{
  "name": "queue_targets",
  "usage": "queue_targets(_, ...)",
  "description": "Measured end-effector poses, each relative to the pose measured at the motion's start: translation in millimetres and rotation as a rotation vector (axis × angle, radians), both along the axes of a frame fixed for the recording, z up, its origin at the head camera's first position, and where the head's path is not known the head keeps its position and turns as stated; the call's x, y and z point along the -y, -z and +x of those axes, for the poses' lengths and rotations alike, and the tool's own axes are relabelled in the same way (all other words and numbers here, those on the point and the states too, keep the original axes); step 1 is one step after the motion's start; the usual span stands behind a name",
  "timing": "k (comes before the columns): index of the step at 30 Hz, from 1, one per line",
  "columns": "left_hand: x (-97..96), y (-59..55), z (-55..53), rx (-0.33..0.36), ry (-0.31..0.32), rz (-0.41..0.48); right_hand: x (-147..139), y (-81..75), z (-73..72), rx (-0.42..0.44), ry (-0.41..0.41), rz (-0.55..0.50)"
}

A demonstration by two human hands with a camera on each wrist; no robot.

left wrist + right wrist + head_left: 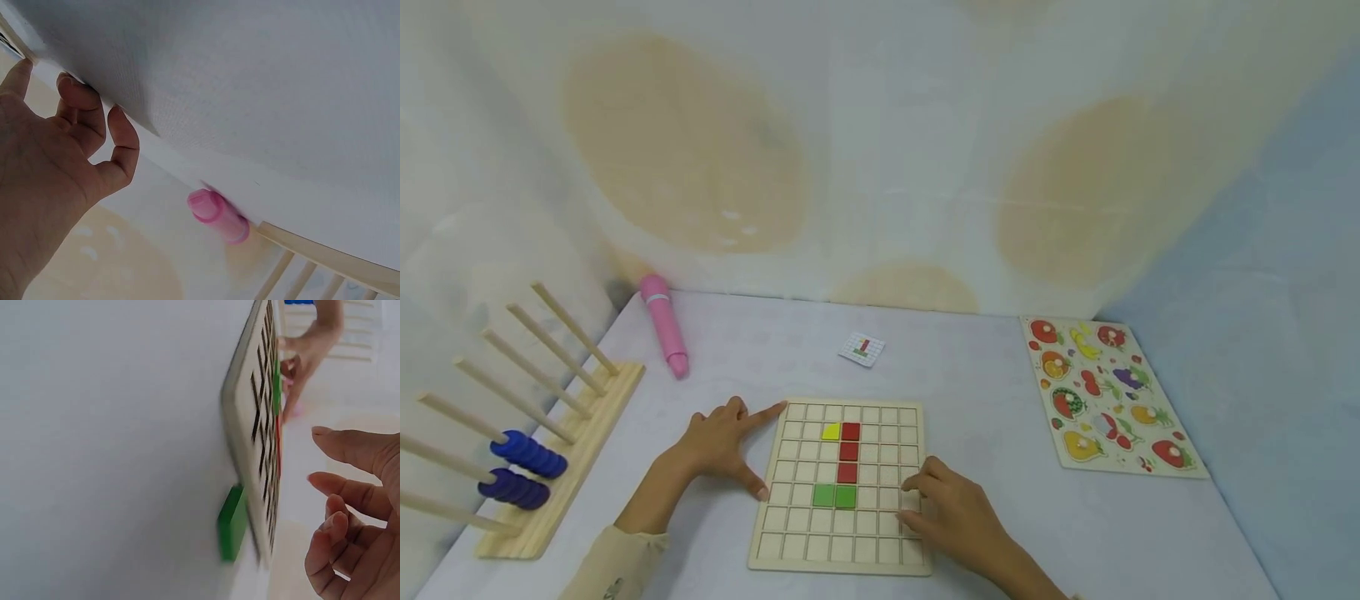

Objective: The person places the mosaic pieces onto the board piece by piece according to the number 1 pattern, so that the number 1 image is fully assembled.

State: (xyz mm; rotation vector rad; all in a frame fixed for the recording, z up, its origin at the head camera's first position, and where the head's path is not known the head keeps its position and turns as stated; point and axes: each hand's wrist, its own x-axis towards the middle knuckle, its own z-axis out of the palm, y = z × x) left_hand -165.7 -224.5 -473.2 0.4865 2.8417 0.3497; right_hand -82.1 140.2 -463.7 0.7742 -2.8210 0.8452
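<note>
A wooden grid board (889, 523) lies flat on the table, holding one yellow tile (831, 432), a column of red tiles (848, 451) and two green tiles (835, 496). My left hand (718, 442) rests against its left side, index finger at the top corner and thumb lower on the edge. Over the board's right edge hovers my right hand (958, 512), thumb and index finger apart with nothing between them. In the right wrist view a loose green tile (233, 524) sits on the table beside the board; the right hand hides it in the head view.
Behind the board lies a small pattern card (862, 349). A pink marker-shaped object (666, 327) is at the back left, near a wooden peg stand (561, 475) with blue and purple rings. A fruit puzzle board (1108, 396) lies at the right.
</note>
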Motion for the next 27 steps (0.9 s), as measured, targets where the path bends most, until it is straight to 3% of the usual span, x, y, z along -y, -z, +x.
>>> queue_targets(7, 4.9, -3.6, 4.2, -0.026, 0.0, 0.0, -35, 4.2, 15.6, 0.137, 0.098, 0.009)
queue_targets(15, 6.7, -4.9, 5.7, -0.02, -0.002, 0.017, -48, 11.2, 24.7, 0.264, 0.137, 0.054)
queue_targets(18, 6.7, -5.0, 6.0, -0.02, -0.005, 0.019, -49, 12.5, 25.5, 0.246, 0.128, 0.061)
queue_targets(27, 7.8, -4.4, 6.4, -0.024, -0.004, 0.017, -49, 22.6, 26.9, 0.069, 0.083, 0.127)
